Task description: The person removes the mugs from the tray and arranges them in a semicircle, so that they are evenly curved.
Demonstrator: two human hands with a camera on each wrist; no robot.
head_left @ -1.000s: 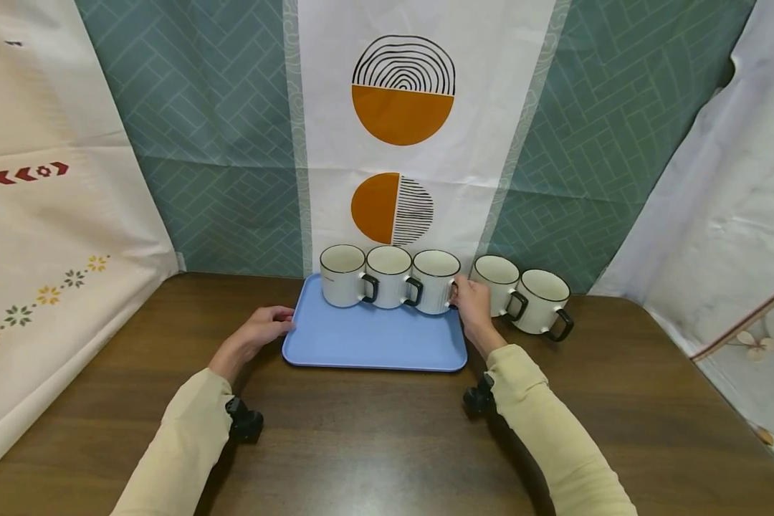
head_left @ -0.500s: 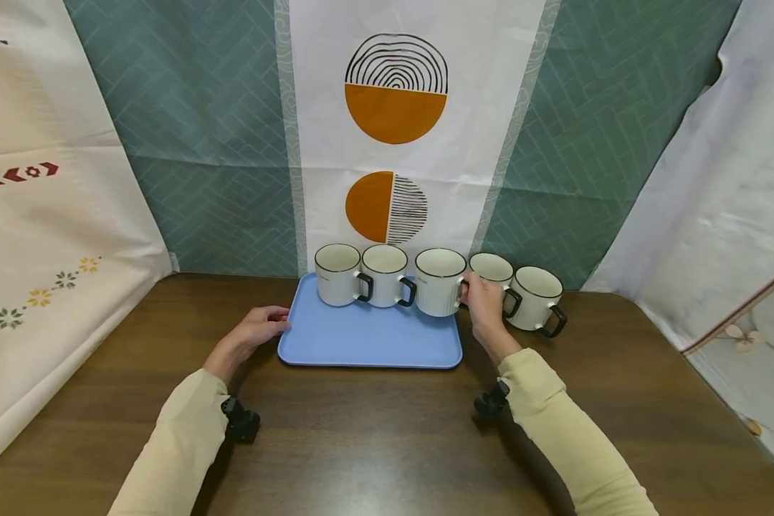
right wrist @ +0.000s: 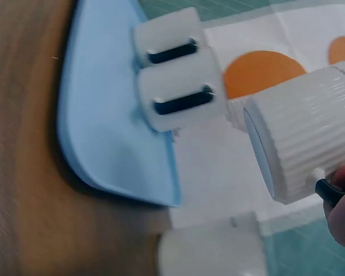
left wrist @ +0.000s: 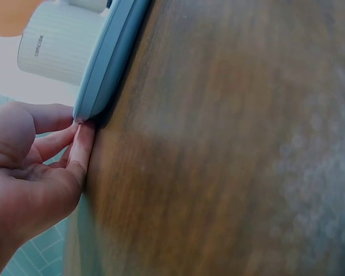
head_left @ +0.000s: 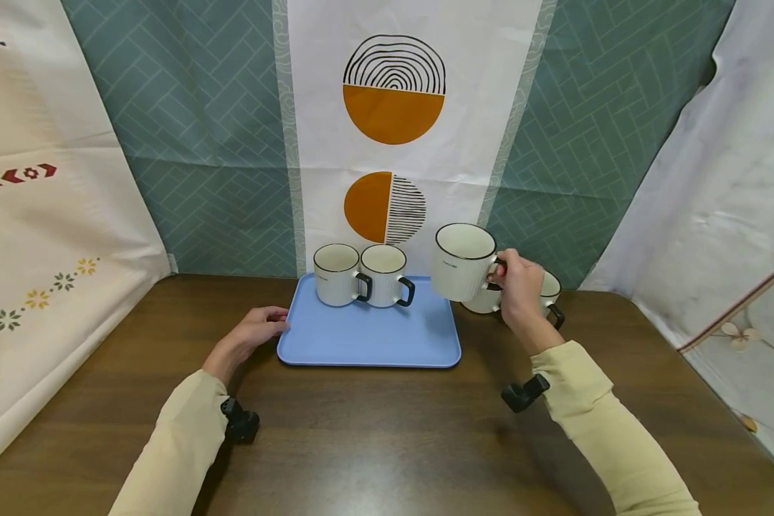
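Observation:
My right hand (head_left: 521,288) grips the black handle of a white ribbed mug (right wrist: 310,123), held up above the tray's back right corner. The mug is upright with a dark rim. At the left, my left hand (head_left: 259,330) holds the edge of the blue tray (head_left: 368,344); in the left wrist view its fingertips (left wrist: 82,135) pinch the rim. Two more white mugs stand along the tray's back edge, a left mug (head_left: 335,279) and a right mug (head_left: 383,265), handles toward the right.
Behind my right hand, two other white mugs stand on the wooden table (head_left: 361,437), partly hidden; the farther right mug (head_left: 550,285) shows its handle. A hanging cloth (head_left: 322,129) with orange shapes backs the table.
The right hand has lifted the third mug off the tray, up and to the right. The left hand stays at the tray's left edge.

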